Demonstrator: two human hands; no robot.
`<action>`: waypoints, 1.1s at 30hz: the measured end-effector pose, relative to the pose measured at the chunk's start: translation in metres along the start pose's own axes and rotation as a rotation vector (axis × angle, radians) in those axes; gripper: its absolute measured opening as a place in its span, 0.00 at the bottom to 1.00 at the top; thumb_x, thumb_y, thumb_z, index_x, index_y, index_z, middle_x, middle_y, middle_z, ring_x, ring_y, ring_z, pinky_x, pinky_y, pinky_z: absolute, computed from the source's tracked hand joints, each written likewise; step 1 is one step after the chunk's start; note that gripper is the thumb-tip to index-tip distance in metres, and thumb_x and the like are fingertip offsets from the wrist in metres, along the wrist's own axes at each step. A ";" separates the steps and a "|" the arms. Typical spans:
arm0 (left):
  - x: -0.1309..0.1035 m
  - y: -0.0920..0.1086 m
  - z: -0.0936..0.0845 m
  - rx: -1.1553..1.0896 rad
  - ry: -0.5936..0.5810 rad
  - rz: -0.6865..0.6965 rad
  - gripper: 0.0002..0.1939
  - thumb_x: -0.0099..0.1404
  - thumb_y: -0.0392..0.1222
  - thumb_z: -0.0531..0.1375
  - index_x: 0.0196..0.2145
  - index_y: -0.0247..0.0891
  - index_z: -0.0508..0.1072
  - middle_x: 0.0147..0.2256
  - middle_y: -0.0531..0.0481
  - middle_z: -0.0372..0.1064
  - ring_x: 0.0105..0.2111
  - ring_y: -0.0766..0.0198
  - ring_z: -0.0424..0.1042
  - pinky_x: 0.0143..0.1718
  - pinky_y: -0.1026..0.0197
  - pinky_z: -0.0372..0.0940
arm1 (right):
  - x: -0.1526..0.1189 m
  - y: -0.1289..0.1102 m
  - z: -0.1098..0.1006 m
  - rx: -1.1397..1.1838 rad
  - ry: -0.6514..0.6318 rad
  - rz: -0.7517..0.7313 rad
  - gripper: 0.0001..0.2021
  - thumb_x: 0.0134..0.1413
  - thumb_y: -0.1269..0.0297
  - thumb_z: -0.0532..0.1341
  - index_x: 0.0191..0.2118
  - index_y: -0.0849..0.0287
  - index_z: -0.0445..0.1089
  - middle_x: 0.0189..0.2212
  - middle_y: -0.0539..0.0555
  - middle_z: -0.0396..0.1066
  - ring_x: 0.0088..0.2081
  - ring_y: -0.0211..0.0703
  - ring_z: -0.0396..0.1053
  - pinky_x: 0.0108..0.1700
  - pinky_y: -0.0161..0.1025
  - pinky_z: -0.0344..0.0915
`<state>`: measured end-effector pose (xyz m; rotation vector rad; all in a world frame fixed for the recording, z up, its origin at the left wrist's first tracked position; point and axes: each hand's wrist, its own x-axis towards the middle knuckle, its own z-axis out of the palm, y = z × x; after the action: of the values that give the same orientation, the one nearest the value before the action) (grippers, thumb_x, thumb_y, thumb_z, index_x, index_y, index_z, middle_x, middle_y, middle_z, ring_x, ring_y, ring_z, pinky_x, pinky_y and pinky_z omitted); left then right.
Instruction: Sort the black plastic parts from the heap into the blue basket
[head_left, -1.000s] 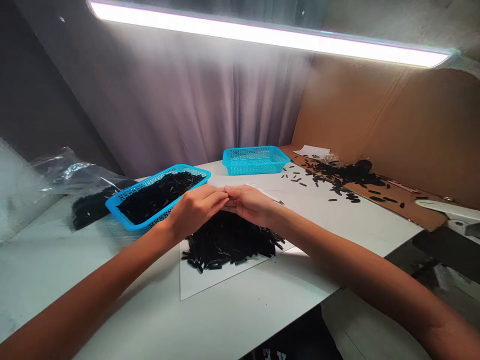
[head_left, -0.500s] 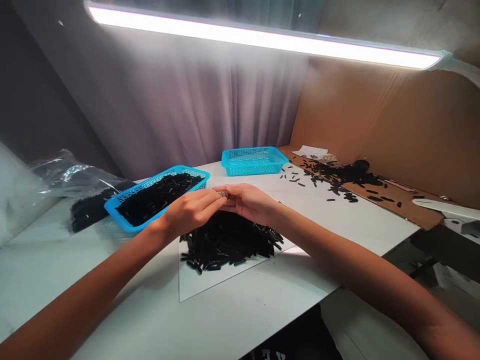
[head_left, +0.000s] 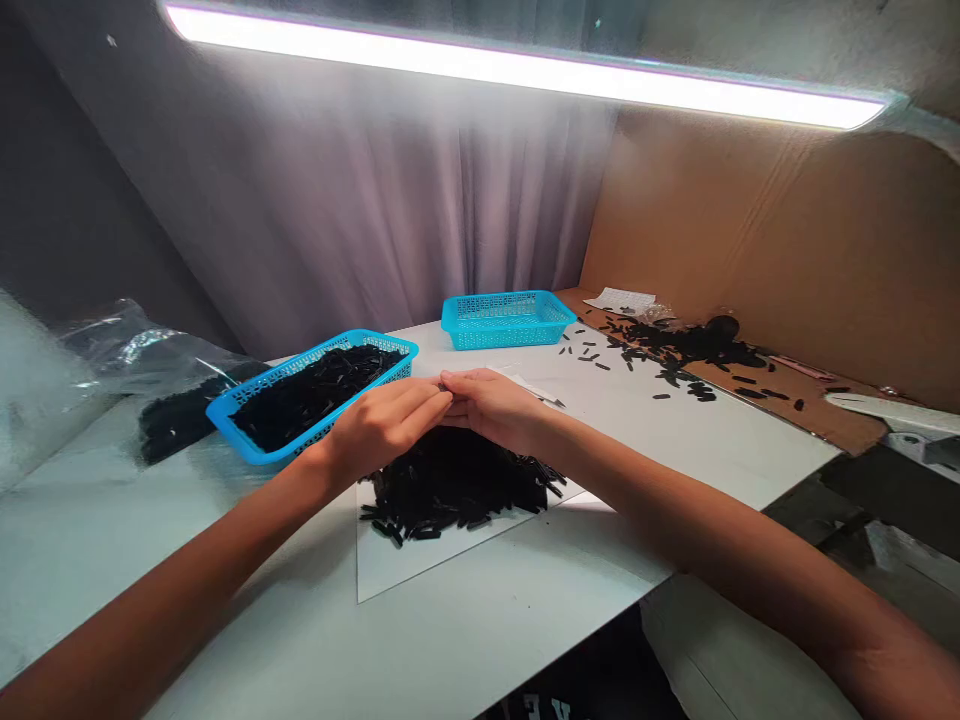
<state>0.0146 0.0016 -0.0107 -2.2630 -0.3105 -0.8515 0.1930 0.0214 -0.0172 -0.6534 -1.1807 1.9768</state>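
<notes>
My left hand point(head_left: 390, 415) and my right hand point(head_left: 499, 405) meet fingertip to fingertip, low over a heap of small black oblong pieces point(head_left: 465, 490). Both hands are closed, with the fingers bent together in a pinch. A small dark bit shows between the fingertips, mostly hidden, and its kind cannot be made out. The heap lies on a white sheet point(head_left: 386, 575) on the table. Left of my left hand stands a blue perforated basket point(head_left: 240, 445) filled with similar black pieces point(head_left: 315, 390).
A second blue basket point(head_left: 514, 338) stands at the back. Black pieces lie scattered point(head_left: 675, 345) at the right, partly on cardboard point(head_left: 847, 430). A clear plastic bag point(head_left: 150, 345) lies at the left. Behind my right hand sits a thin dark-tipped object point(head_left: 551, 400). A lamp point(head_left: 525, 70) hangs above.
My fingers have closed further over the small piece, which showed a grey patterned face before. My right hand has shifted slightly, and the dark-tipped object behind it now shows.
</notes>
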 end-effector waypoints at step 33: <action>0.010 -0.002 0.009 -1.028 0.281 -1.439 0.16 0.46 0.45 0.76 0.31 0.34 0.82 0.29 0.48 0.79 0.28 0.65 0.76 0.35 0.64 0.72 | 0.001 -0.003 -0.007 -0.257 0.086 -0.337 0.12 0.53 0.58 0.69 0.40 0.58 0.79 0.41 0.55 0.79 0.43 0.42 0.75 0.50 0.42 0.70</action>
<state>0.0257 0.0095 -0.0081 -2.4428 -1.8060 -2.4310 0.1982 0.0266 -0.0181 -0.6142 -1.4035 1.5190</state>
